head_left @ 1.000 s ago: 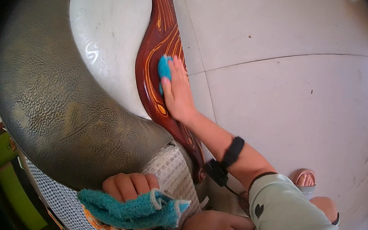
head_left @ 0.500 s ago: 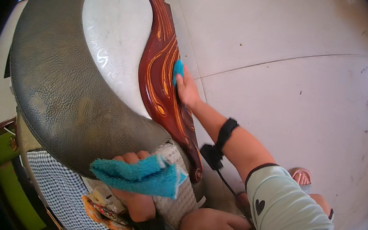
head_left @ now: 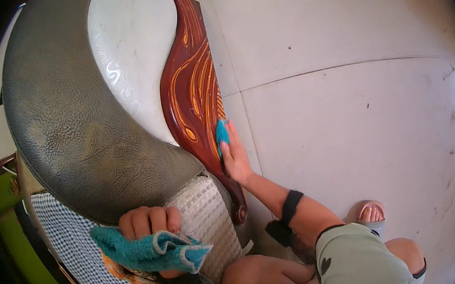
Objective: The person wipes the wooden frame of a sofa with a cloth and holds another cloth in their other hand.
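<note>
A small blue cloth (head_left: 222,132) is pressed by the right hand (head_left: 235,156) against the right edge of a carved, red-brown wooden panel (head_left: 192,85), low down near its narrow end. The fingers of that hand are laid flat and together over the cloth, which shows only above the fingertips; the grip is thus a flat press and not a closed fist. A black band (head_left: 290,206) is worn on the right forearm. A larger teal towel (head_left: 147,249) is clamped in the left hand (head_left: 148,222), whose fingers are curled shut over its upper edge, so that the towel hangs in front of a white waffle-weave cloth (head_left: 205,217). Just above the left hand, a curved grey leather cushion (head_left: 68,125) is seen, and between it and the wooden panel a glossy white surface (head_left: 128,59) lies. The floor (head_left: 354,100) is of pale tiles, and a foot in a sandal (head_left: 372,215) rests on it to the right.
</note>
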`<state>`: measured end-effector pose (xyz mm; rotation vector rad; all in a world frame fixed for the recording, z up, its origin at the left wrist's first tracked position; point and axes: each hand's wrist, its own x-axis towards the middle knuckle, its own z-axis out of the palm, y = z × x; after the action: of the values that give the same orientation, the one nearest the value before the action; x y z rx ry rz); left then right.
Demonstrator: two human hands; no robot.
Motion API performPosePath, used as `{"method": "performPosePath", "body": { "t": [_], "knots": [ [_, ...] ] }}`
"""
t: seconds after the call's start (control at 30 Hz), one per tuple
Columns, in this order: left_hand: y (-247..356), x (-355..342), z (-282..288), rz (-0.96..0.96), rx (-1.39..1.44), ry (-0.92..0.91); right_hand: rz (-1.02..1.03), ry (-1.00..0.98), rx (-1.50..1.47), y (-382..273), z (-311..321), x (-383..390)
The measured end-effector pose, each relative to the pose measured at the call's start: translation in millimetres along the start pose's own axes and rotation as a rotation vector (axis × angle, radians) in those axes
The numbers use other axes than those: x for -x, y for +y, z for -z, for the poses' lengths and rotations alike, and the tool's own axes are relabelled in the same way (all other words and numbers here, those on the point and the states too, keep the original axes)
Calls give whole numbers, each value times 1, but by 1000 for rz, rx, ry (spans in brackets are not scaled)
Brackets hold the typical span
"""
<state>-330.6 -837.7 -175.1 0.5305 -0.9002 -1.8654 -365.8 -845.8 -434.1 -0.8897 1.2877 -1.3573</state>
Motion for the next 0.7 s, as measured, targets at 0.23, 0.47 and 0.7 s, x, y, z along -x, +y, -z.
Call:
{"method": "performPosePath", "body": {
  "t": [0.23,0.47,0.7],
  "knots": [
    [-16,-10,7,-103,-180,53,-87,102,-2,2,-4,-110],
    [-22,-24,11,-4,-231,-17,-218,40,-130,24,-1,-145],
    [-12,-15,13,-18,-204,-24,9,-160,9,-3,15,-26]
  ]
}}
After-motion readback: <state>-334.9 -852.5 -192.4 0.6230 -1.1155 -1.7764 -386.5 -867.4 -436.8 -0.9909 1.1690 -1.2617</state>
